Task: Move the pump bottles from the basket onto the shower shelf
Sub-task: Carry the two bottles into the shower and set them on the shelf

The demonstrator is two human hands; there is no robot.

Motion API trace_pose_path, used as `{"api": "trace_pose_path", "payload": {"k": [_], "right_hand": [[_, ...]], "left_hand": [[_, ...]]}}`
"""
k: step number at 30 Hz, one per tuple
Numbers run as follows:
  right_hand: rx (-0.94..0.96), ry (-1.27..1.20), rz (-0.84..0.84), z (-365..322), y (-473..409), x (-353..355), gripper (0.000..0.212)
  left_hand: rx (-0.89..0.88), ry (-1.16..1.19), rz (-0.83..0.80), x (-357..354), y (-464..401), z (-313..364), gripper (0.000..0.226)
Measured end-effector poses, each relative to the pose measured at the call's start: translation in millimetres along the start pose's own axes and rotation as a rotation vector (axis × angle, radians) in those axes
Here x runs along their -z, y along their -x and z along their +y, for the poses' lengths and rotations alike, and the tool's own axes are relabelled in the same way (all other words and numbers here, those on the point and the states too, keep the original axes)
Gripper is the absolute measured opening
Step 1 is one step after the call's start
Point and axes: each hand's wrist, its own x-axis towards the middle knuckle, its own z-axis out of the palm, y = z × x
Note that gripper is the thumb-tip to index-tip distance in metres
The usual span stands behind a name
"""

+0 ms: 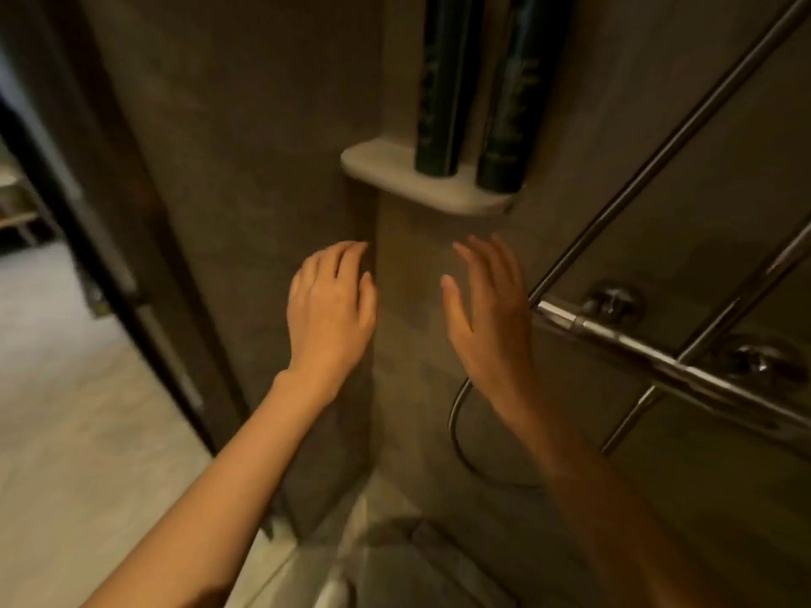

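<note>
Two tall dark green bottles stand upright side by side on a small pale shower shelf (382, 166) fixed in the tiled corner: the left bottle (441, 89) and the right bottle (515, 98). Their tops are cut off by the frame. My left hand (329, 309) hangs below the shelf with fingers loosely spread and holds nothing. My right hand (487, 313) is beside it, palm turned inward, fingers apart and empty. Both hands are well below the bottles and touch neither. No basket is in view.
Chrome shower pipes and a mixer bar (649, 348) with two round wall fittings run along the right wall, close to my right hand. A hose (456, 414) loops down below. A dark door frame (131, 265) stands at left, with pale floor beyond.
</note>
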Motion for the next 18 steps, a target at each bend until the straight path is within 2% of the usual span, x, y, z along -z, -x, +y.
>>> {"api": "trace_pose_path", "payload": {"k": [2, 5, 10, 18], "right_hand": [[0.019, 0.008, -0.098, -7, 32, -15, 0.038], [0.037, 0.0, -0.349, -27, 101, -50, 0.042], [0.09, -0.041, -0.717, -79, 194, -109, 0.042], [0.282, -0.196, -1.038, -216, 262, -195, 0.047]], "left_hand": [[0.038, -0.066, -0.048, 5, 43, -18, 0.035], [0.14, -0.192, -0.213, 22, 128, -56, 0.035], [0.425, -0.357, -0.466, 66, 238, -127, 0.044], [0.748, -0.488, -0.461, 154, 321, -241, 0.042]]}}
